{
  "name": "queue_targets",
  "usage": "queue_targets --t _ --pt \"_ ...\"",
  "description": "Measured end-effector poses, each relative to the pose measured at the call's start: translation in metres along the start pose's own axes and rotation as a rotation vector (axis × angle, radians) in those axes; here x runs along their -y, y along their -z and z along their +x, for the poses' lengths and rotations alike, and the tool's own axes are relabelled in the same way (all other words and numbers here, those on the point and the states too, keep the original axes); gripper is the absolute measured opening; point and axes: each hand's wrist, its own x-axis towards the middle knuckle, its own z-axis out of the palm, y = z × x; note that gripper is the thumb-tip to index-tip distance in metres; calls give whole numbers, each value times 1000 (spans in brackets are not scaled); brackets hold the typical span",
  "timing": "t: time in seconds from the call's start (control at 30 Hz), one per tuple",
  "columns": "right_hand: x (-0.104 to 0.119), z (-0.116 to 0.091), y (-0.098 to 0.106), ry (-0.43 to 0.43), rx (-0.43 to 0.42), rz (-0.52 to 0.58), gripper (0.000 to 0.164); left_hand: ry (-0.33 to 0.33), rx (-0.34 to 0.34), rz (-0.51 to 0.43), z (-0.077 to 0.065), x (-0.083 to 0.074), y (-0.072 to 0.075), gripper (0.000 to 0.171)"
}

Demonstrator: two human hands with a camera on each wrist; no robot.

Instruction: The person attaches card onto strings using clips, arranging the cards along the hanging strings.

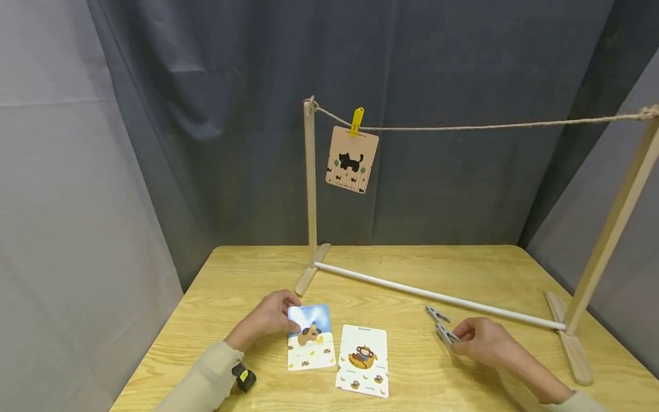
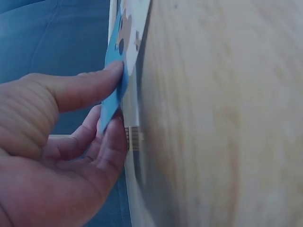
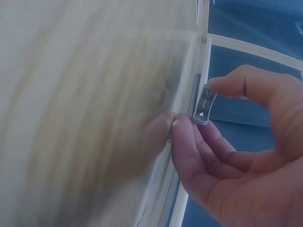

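My left hand [image 1: 272, 313] pinches a card with a dog picture [image 1: 310, 349] by its upper left edge, the thumb on its face and the fingers behind it. In the left wrist view the blue end of that card [image 2: 113, 97] sits between thumb and fingers. Beside it, a white card with a monkey picture [image 1: 362, 349] lies on the table. My right hand [image 1: 488, 342] pinches a grey clothespin [image 1: 445, 333] by one end, also seen end-on as the clothespin [image 3: 205, 105] in the right wrist view. Another grey clothespin [image 1: 437, 313] lies just beyond it.
Behind the cards stands a wooden frame with a left post [image 1: 310, 189], a right post [image 1: 612, 229] and a white bottom bar [image 1: 391, 287]. A rope [image 1: 463, 127] spans the posts. A yellow clothespin [image 1: 357, 122] holds a black cat card [image 1: 352, 160] on it.
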Motion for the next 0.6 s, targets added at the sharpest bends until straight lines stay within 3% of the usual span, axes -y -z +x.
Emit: queue_targets --t 0.23,0.6 --pt "2 0 0 8 7 55 27 -7 -40 -62 4 -5 5 50" --pt "8 0 8 29 14 114 36 -34 -21 -215 4 -13 10 51"
